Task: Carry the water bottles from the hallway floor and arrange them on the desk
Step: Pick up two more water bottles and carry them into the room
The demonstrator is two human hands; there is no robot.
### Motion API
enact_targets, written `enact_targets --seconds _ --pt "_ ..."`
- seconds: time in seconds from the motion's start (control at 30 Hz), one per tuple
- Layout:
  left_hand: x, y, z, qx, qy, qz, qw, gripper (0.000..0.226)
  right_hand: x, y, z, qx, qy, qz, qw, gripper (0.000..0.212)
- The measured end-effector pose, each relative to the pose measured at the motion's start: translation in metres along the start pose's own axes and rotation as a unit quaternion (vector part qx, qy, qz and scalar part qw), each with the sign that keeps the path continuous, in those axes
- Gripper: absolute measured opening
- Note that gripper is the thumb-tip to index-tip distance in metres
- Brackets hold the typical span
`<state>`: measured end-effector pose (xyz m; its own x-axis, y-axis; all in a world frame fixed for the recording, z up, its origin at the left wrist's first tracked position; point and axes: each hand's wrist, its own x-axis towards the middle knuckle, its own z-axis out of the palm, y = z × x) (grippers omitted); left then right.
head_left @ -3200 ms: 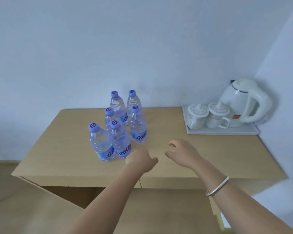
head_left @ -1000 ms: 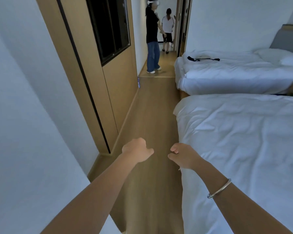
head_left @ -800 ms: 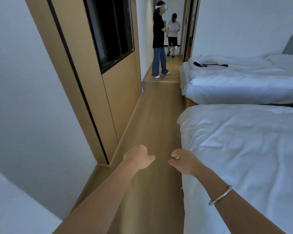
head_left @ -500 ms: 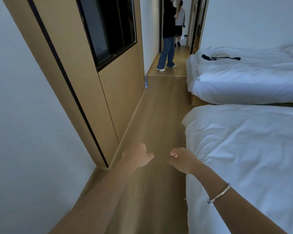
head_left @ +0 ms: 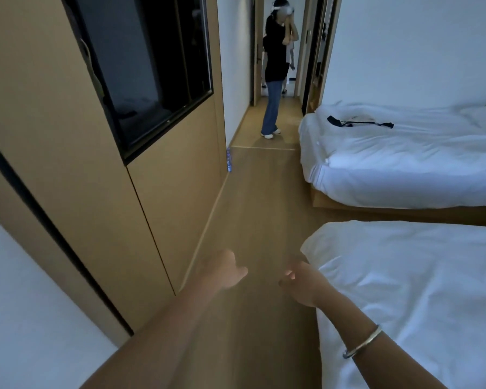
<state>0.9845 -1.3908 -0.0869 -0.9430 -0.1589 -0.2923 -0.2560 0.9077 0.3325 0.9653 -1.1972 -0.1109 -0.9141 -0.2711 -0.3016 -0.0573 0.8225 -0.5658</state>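
Note:
A clear water bottle (head_left: 229, 160) with a blue label stands on the wooden floor far ahead, tight against the corner of the wood-panelled wall; only a narrow strip of it shows. My left hand (head_left: 223, 272) and my right hand (head_left: 302, 282) are stretched out in front of me over the floor, well short of the bottle. Both hang with loosely curled fingers and hold nothing. The desk is out of view.
A wood-panelled wall (head_left: 157, 209) with a dark screen runs along the left. Two white beds (head_left: 404, 276) (head_left: 399, 158) line the right, leaving a narrow floor aisle (head_left: 253, 209). A person in black (head_left: 274, 71) stands in the hallway ahead, another partly hidden behind.
I turned away from the desk with its bottles and have moved forward along the aisle. The far bed and the floor bottle look nearer. Both hands stay empty.

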Motion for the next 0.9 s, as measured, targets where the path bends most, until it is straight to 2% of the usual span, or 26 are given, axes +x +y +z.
enact_targets --seconds 0.2,0.5,0.9 --pt "0.099 0.003 -0.024 0.011 -0.002 -0.004 1.000 0.040 0.093 -0.019 -0.025 0.008 0.012 0.024 1.000 0.037" --pt "0.234 0.018 -0.048 0.043 -0.001 -0.007 0.999 0.042 0.225 -0.023 -0.068 -0.009 0.005 0.019 1.000 0.037" --pt "0.477 0.097 -0.107 0.008 0.000 -0.038 0.999 0.039 0.460 -0.002 -0.191 -0.023 -0.019 0.004 1.000 0.034"
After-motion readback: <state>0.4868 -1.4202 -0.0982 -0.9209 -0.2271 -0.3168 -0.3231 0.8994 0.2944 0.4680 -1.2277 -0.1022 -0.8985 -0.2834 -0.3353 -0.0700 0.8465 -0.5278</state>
